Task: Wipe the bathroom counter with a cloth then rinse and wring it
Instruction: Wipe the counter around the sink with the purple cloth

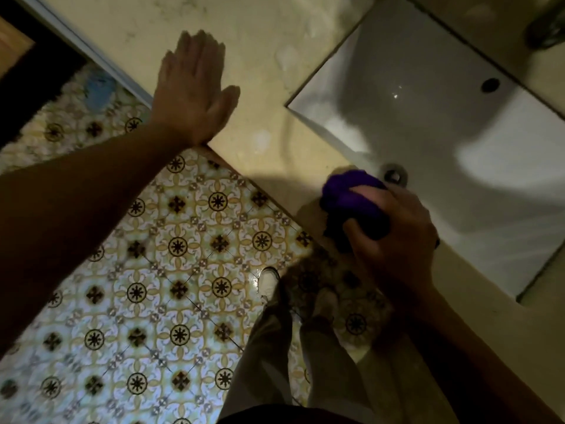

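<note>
A bunched purple cloth (pixel 347 194) sits on the cream bathroom counter (pixel 263 96) at the near edge of the white sink (pixel 428 117). My right hand (pixel 394 237) grips the cloth from above, fingers curled round it. My left hand (pixel 192 90) lies flat with straight fingers on the counter's left part, the heel of the palm at the front edge. The counter surface shows faint smears and wet patches.
The sink's drain (pixel 394 174) lies just beyond the cloth, and an overflow hole (pixel 490 85) sits on the far wall. A dark object (pixel 547 26) stands at the top right. Below are patterned floor tiles (pixel 171 270), my legs and shoes (pixel 269 283).
</note>
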